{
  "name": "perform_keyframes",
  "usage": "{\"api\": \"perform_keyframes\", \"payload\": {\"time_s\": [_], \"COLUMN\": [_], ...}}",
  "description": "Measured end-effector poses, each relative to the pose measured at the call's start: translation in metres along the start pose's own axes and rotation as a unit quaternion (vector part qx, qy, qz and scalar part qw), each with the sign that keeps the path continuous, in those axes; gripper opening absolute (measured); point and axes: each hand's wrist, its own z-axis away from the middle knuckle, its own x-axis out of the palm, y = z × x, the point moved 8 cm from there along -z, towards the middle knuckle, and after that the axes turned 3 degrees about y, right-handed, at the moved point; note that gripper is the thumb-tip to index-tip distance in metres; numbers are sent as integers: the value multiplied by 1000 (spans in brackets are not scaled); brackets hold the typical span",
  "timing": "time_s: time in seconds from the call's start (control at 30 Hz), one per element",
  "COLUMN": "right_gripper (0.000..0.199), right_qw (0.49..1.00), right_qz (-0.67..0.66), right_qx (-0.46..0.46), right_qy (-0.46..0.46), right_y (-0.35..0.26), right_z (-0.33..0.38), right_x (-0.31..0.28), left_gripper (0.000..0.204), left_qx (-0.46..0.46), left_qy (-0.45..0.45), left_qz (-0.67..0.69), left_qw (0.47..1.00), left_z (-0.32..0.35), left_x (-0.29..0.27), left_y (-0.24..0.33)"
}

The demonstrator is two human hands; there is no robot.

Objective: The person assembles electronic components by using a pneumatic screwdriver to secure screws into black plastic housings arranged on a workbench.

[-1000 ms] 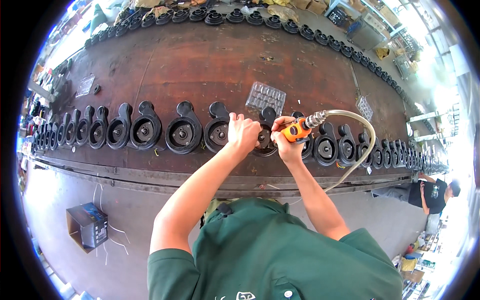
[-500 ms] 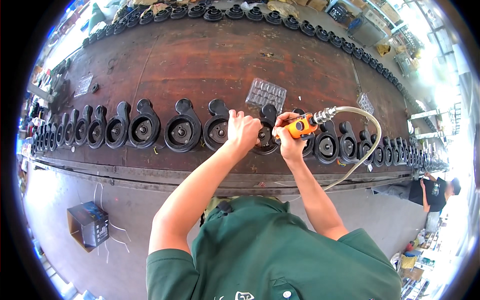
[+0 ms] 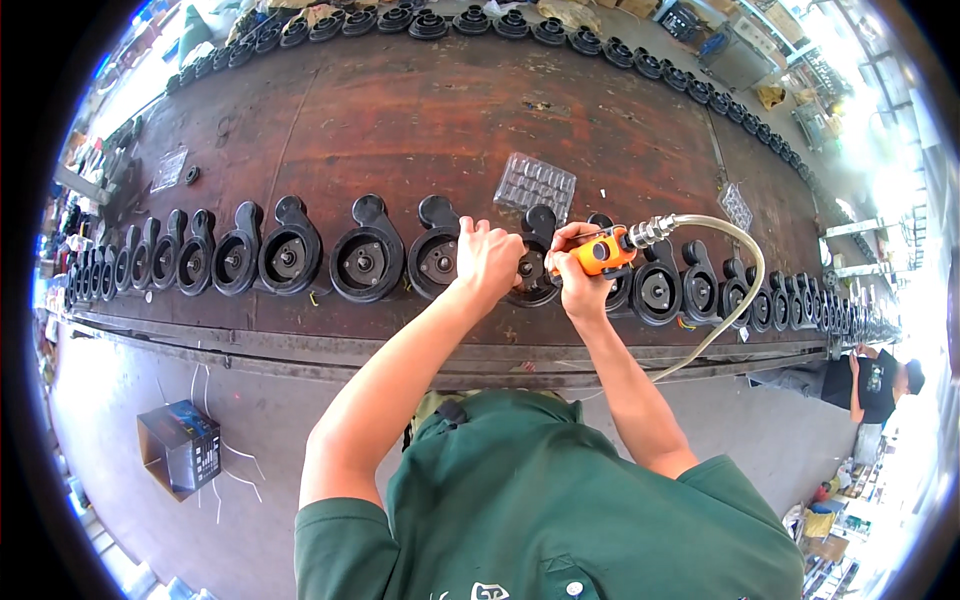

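My right hand (image 3: 583, 285) is wrapped round an orange air tool (image 3: 604, 254) with a metal coupling and a clear hose (image 3: 750, 262). The tool lies nearly level, its working end pointing left toward a round black housing (image 3: 540, 218) with a knob-like arm. My left hand (image 3: 488, 262) is closed over the left side of that housing, knuckles up. What its fingers pinch is hidden. Partly behind the left wrist stands another black housing (image 3: 436, 212), and one more housing (image 3: 655, 290) sits right of the tool.
The housings form a long row along the near edge of the reddish-brown table (image 3: 380, 130). Clear plastic trays (image 3: 537, 185) lie beyond them. A second row of black parts (image 3: 428, 25) lines the far edge. An open carton (image 3: 180, 450) sits on the floor; another person (image 3: 870, 385) is at far right.
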Motion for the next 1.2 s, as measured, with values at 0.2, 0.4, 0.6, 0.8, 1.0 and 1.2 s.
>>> {"api": "perform_keyframes", "payload": {"time_s": [0.2,0.4,0.6,0.8,1.0,1.2], "right_gripper": [25,21,21,22,22,21], "right_qw": [1000,994,995,996,996,998], "right_qz": [21,88,79,72,61,38], "right_qx": [-6,-52,-39,-49,-57,-50], "right_qy": [-12,-41,-36,-26,-14,31], "right_y": [-1,-2,-2,0,-4,-2], "right_z": [4,17,13,10,12,12], "right_x": [8,20,22,16,15,8], "left_gripper": [36,28,28,37,31,13], "left_qx": [5,22,16,12,45,-93], "left_qy": [5,9,15,-6,132,296], "left_qz": [-7,-27,-28,-23,103,294], "left_qw": [1000,999,999,1000,985,904], "left_z": [2,3,0,-1,14,126], "left_x": [1,2,1,-2,-12,-16], "left_y": [-1,-1,1,2,-8,3]}}
